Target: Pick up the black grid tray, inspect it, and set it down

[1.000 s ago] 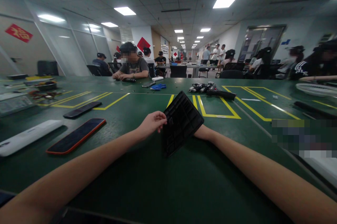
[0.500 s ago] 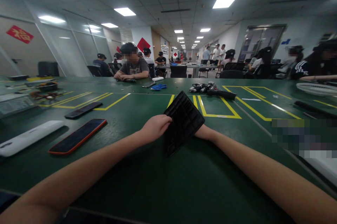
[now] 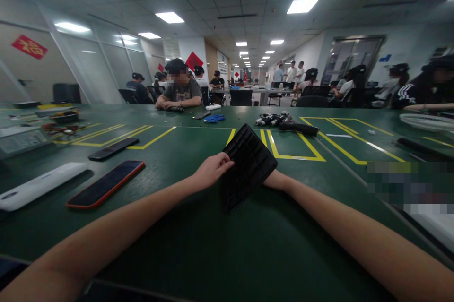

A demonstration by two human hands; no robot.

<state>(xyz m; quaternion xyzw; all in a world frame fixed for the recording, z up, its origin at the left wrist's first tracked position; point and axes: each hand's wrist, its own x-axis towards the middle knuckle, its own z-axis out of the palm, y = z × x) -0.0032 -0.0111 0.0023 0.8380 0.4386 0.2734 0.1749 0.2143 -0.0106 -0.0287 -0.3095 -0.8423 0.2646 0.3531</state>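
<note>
A black plastic tray [image 3: 250, 165] with ribbed, box-like compartments is held up, tilted, above the green table. At its left edge is my left hand [image 3: 213, 168], thumb and fingers bent together against the rim. Whether a small part is also between those fingertips cannot be seen. My right hand [image 3: 275, 180] supports the tray at its lower right edge; its fingers are hidden behind the tray.
To the left on the green table [image 3: 170, 245] lie an orange-edged phone [image 3: 106, 184], a dark phone [image 3: 113, 149] and a white elongated device [image 3: 40, 186]. Beyond are a blue glove [image 3: 214, 118] and black-and-silver items [image 3: 273, 118]. A person [image 3: 179, 87] sits opposite.
My left fingers have loosened and spread slightly at the tray's edge. The tray and my right hand have hardly moved.
</note>
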